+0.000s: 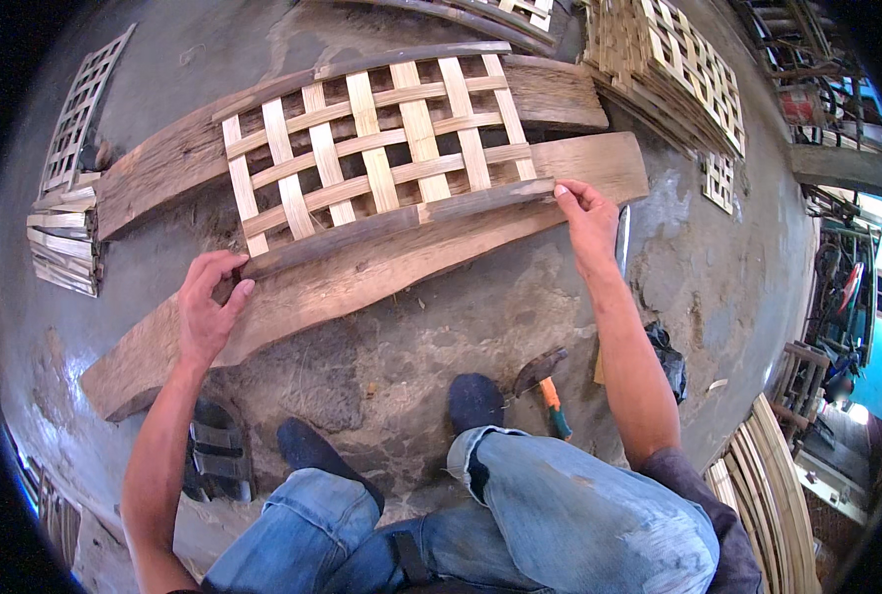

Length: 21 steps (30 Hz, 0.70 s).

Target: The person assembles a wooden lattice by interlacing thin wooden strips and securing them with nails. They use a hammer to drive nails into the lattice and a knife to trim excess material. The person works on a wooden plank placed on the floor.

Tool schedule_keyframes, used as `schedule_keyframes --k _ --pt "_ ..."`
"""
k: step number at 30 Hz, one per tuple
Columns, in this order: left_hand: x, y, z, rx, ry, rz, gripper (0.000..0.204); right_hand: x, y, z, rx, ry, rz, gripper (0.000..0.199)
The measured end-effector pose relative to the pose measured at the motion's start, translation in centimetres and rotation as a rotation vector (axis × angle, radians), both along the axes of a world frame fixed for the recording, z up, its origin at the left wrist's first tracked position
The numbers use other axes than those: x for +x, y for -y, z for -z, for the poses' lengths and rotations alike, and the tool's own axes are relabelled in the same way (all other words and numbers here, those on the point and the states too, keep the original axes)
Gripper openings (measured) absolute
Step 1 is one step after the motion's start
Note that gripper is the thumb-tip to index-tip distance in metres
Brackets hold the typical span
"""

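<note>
A woven lattice panel (371, 148) of pale bamboo-like strips rests across two thick wooden planks. Dark flat strips edge its far and near sides. At the near-left corner, my left hand (208, 307) has its curled fingers and thumb around the end of the near dark strip (332, 238). The opposite end of that strip is pinched between the thumb and fingers of my right hand (587, 220). The nearer plank (381, 267) lies just under this edge, and the farther plank (163, 163) supports the panel's far side.
A hammer (550, 391) with an orange and green handle lies by my right foot. Stacked lattice panels (669, 74) stand at the far right; more strips (64, 243) lie at the left. A dark sandal-like object (218, 450) is near my left foot. Long slats (773, 485) lean lower right.
</note>
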<state>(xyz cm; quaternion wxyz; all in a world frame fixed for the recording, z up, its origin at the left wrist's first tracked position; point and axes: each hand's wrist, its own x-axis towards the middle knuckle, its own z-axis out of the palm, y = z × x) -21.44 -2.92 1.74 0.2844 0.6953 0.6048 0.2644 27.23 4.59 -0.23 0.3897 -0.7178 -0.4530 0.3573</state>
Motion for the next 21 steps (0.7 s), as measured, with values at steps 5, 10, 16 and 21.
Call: schedule_keyframes --k 5,10,16,21 --pt "0.2 0.0 0.1 0.005 0.013 -0.004 0.029 -0.3 0.0 -0.5 -0.005 -0.072 0.007 0.017" --pt "0.1 0.0 0.2 -0.008 -0.014 -0.021 0.03 -0.4 -0.4 -1.0 -0.086 -0.018 -0.008 0.019" --pt "-1.0 0.1 1.2 0.098 -0.027 0.026 0.031 -0.1 -0.4 -1.9 0.026 0.41 -0.252 0.024" --pt "-1.4 0.3 1.3 0.074 0.037 0.002 0.033 0.3 -1.0 -2.5 0.077 0.595 -0.455 0.021"
